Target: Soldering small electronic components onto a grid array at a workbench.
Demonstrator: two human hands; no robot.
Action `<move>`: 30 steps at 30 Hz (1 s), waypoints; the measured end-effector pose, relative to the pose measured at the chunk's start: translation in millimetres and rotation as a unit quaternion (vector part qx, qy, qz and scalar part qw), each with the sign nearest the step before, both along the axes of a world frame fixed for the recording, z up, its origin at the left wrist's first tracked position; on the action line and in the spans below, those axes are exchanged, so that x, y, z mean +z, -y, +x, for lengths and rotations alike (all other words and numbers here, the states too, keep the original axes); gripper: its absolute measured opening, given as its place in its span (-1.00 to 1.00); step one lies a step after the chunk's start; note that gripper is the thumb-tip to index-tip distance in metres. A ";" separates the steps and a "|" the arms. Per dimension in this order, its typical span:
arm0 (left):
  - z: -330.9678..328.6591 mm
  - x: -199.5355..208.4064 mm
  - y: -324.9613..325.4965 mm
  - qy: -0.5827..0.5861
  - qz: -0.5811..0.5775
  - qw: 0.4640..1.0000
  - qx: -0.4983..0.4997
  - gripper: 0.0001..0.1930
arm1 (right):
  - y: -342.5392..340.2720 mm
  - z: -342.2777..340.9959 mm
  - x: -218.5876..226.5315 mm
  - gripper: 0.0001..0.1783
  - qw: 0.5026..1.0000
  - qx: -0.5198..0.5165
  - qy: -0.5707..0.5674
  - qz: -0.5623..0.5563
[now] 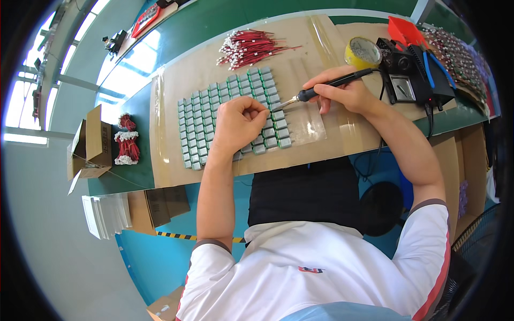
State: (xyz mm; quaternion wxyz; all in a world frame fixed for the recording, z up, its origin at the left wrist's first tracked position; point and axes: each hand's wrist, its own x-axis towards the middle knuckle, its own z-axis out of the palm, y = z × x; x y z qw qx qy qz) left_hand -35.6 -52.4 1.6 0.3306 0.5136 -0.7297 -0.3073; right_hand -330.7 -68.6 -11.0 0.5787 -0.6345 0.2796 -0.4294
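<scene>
My right hand [342,92] grips a soldering iron [334,81] with a black handle. Its metal tip points left and down, at the right part of a panel of small grey blocks on green boards [201,120]. Over the panel's middle, my left hand [240,122] is closed in a pinch near the iron's tip. What its fingers hold, if anything, is hidden. The blocks stand in close rows on a brown cardboard sheet [353,125]. Beyond the panel lies a loose pile of red wires with white connectors [249,48].
Back right are a yellow tape roll [363,52], a black soldering station [436,75] with a tip-cleaning tray [401,88], blue-handled pliers [428,69] and a red scoop-shaped container [407,32]. Bundled red wires [127,147] and an open cardboard box [99,136] sit at left.
</scene>
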 end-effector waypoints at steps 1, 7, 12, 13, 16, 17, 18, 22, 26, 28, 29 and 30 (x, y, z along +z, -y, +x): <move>0.4 0.8 0.3 0.001 -0.004 1.000 0.000 -0.93 | 1.0 0.3 -0.5 -0.75 1.000 0.003 0.003 -0.006; 0.9 9.3 -1.5 -0.049 0.061 0.996 0.046 -0.88 | 2.4 1.3 -0.5 -0.74 1.000 -0.012 0.018 -0.007; -6.9 20.3 -10.8 -0.131 0.084 0.985 0.074 -0.84 | 1.7 -2.1 -0.3 -0.73 1.000 -0.010 0.024 0.008; -7.8 19.7 -13.2 -0.139 0.065 0.985 0.083 -0.84 | 1.1 -2.0 -1.3 -0.73 1.000 -0.011 0.026 0.013; -7.7 12.3 -17.0 -0.128 0.015 0.986 0.107 -0.84 | 2.7 -0.8 -3.4 -0.73 1.000 -0.008 0.024 -0.005; -7.2 7.7 -16.2 -0.109 -0.016 0.986 0.122 -0.83 | 3.0 -1.1 -4.1 -0.73 1.000 -0.009 0.024 -0.003; -7.7 3.2 -15.3 -0.109 -0.014 0.987 0.121 -0.83 | 2.7 -1.7 -4.3 -0.74 1.000 -0.008 0.024 0.004; 0.2 -9.7 -14.1 -0.124 -0.018 0.989 0.084 -0.87 | 3.2 0.5 -3.0 -0.74 1.000 0.000 0.020 0.004; 2.6 -7.8 -13.1 -0.107 -0.020 0.993 0.042 -0.90 | 0.6 0.4 0.1 -0.75 1.000 -0.007 0.019 0.006; 1.6 -3.8 -13.9 -0.100 -0.004 0.994 0.041 -0.91 | 0.8 -0.8 0.5 -0.75 1.000 -0.005 0.010 0.003; 2.4 -3.6 -13.4 -0.085 -0.005 0.996 0.034 -0.92 | 0.9 -1.1 -0.1 -0.75 1.000 -0.005 0.009 0.006; 2.7 -3.4 -13.3 -0.070 -0.006 0.997 0.026 -0.93 | 1.3 -1.4 -0.8 -0.75 1.000 -0.005 0.008 0.007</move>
